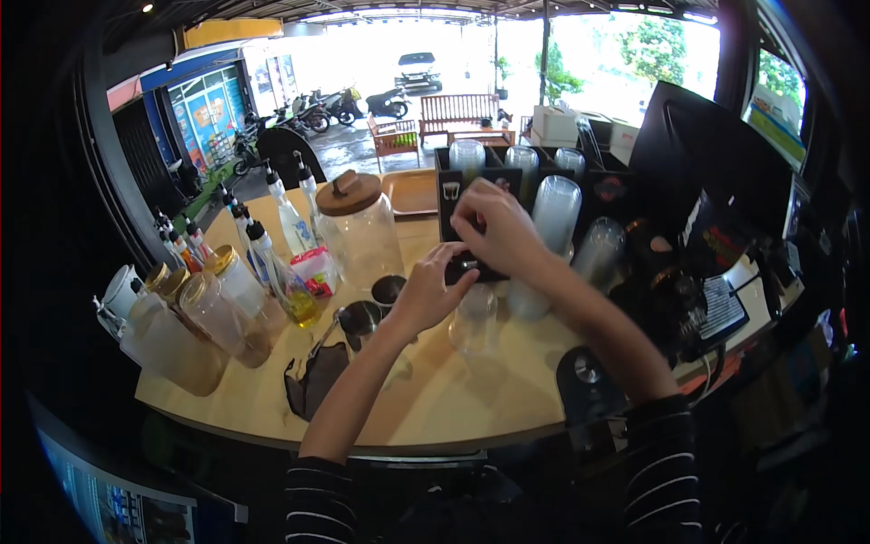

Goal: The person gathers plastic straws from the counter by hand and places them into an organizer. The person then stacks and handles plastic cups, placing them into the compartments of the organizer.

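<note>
My left hand (426, 292) reaches over the counter, with thumb and fingers apart. Just beyond its fingertips is a small dark object with a shiny spot (468, 265); whether they touch I cannot tell. Above and to the right, my right hand (497, 222) is raised before the black organizer (446, 204), its fingers curled together. What it holds, if anything, is hidden. Below my hands a clear cup (473, 325) stands on the wooden counter (453, 399). Two metal cups, one nearer (360, 322) and one farther (390, 290), stand left of my left hand, beside a dark cloth (317, 379).
Stacked clear cups (556, 213) rise at the right, near a black monitor (698, 172). A large glass jar with wooden lid (358, 236), pump bottles (288, 218) and plastic jugs (172, 344) line the left. A dark scale-like device (587, 381) lies at the front right.
</note>
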{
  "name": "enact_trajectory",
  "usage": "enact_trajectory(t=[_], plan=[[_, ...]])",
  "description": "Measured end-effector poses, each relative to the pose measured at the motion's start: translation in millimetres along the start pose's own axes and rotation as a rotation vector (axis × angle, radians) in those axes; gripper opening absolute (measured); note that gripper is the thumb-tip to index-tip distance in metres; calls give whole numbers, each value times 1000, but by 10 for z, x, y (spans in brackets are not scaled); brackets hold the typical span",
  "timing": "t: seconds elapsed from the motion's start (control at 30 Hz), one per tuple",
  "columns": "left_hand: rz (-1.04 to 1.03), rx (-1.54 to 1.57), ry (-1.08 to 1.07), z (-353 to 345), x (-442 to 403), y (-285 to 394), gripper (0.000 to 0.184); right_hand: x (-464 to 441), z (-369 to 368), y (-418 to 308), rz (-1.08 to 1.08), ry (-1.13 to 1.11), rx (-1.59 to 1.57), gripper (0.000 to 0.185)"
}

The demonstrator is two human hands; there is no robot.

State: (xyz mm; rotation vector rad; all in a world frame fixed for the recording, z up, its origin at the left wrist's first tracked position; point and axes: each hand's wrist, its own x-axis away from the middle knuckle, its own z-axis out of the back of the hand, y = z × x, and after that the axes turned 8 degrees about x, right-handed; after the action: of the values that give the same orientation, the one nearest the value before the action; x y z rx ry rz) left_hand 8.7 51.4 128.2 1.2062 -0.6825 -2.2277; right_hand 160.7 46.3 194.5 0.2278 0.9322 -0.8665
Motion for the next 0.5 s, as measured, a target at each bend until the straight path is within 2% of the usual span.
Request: enact_trajectory(t=[0.03, 0.07, 0.13, 0.17, 0.2, 0.27, 0.3, 0.37, 0.4, 0.47, 0.5], plan=[[-24, 3, -11, -95, 103, -78, 52, 229, -23, -115, -93, -8, -83, 10], [-23, 12, -14, -171, 188, -64, 52, 428, -34, -216, -184, -15, -163, 9], [79, -141, -71, -325, 338, -24, 64, 787, -160, -224, -255, 34, -200, 8], [26, -224, -23, -435, 359, -131, 73, 958, -245, -221, -323, 90, -242, 7], [22, -218, -26, -509, 400, -240, 73, 1103, -316, -230, -327, 92, -236, 7], [171, -276, -25, -576, 412, -275, 75, 1328, -402, -239, -483, 207, -423, 7], [159, -272, -23, -574, 413, -282, 75, 1419, -425, -248, -477, 214, -413, 7], [141, -85, 82, -480, 446, -288, 78, 1567, -477, -280, -508, 340, -449, 11], [134, -89, 79, -419, 480, -288, 78, 1649, -489, -286, -505, 348, -449, 11], [170, 109, 185, -269, 567, -213, 78, 1774, -465, -284, -666, 378, -446, 17], [185, 221, 231, -219, 645, -167, 73, 1810, -477, -273, -667, 387, -449, 17]])
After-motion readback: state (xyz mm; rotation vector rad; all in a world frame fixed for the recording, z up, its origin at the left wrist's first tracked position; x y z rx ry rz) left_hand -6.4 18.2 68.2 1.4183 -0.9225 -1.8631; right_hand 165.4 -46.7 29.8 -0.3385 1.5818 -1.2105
